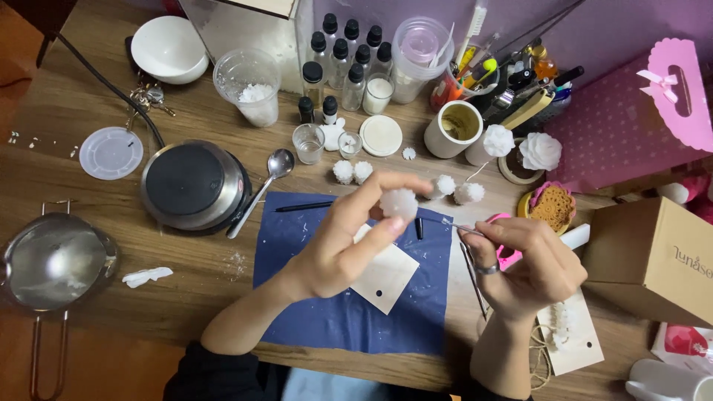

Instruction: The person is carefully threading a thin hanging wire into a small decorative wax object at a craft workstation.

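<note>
A wooden counter (82, 96) with visible brown grain fills nearly the whole view, evenly lit from above with soft shadows. Toward 1 o'clock a pale lilac wall (624, 22) rises behind it. At 9 and 7 o'clock, past the counter's edge, a reddish-brown floor (15, 74) shows. At centre lies a dark blue mat (349, 319).

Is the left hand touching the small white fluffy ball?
Touching. The head view shows the left hand pinching the white fluffy ball between thumb and fingertips, raised above the blue mat.
</note>
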